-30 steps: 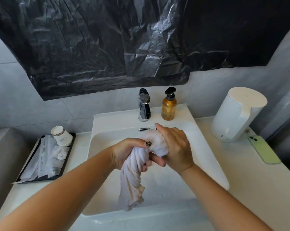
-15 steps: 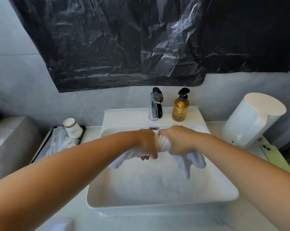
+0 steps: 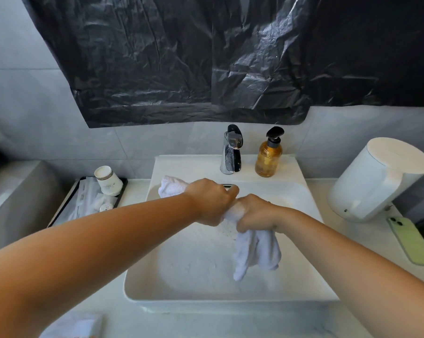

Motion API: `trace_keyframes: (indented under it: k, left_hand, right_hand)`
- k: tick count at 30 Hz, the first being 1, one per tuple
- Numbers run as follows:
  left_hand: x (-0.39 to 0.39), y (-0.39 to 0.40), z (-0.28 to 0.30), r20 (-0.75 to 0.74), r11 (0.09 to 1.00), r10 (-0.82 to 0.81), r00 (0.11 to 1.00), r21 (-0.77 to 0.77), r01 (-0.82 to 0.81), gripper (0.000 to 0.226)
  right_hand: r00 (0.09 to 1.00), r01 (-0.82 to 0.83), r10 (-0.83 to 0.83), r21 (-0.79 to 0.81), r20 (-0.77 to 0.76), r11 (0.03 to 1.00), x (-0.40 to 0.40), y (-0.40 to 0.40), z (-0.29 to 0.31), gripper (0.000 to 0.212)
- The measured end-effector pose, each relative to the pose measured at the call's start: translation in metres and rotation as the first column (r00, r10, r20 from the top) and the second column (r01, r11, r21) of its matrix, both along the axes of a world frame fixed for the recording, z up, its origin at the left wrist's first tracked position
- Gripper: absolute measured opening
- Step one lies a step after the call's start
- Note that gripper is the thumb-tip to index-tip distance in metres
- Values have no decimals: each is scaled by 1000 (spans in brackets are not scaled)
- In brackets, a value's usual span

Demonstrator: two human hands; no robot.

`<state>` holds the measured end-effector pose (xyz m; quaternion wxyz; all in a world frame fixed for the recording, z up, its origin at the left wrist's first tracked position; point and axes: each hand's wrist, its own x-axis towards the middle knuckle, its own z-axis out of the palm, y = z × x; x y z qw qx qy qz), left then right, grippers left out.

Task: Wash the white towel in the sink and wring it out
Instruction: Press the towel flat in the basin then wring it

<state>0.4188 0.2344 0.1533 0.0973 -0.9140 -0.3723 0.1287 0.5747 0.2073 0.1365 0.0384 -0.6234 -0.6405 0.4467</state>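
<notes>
One white cloth towel [image 3: 254, 250], one white rectangular ceramic sink [image 3: 230, 300], one chrome faucet [image 3: 231, 150], one amber plastic pump bottle [image 3: 269, 156], one white lidded bin [image 3: 376, 178], one green phone [image 3: 412, 240], one black tray [image 3: 67, 203], two hands.

This is a bathroom, likely in a hotel. A white basin sink [image 3: 303, 181] with a chrome tap [image 3: 231, 150] and an amber pump soap bottle [image 3: 269, 154] stands against grey wall tiles [image 3: 35, 106]. Beside it, a black tray [image 3: 67, 206] holds stacked paper cups [image 3: 108, 179] and wrapped toiletries [image 3: 89, 198].
</notes>
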Motion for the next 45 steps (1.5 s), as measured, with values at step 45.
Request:
trace_keyframes:
  k: [45]
  left_hand:
    - [9,-50,-39,304,531,747,591,-808,-256,5]
  right_hand:
    - [617,-674,392,203,682,710,-8,-11,0,30]
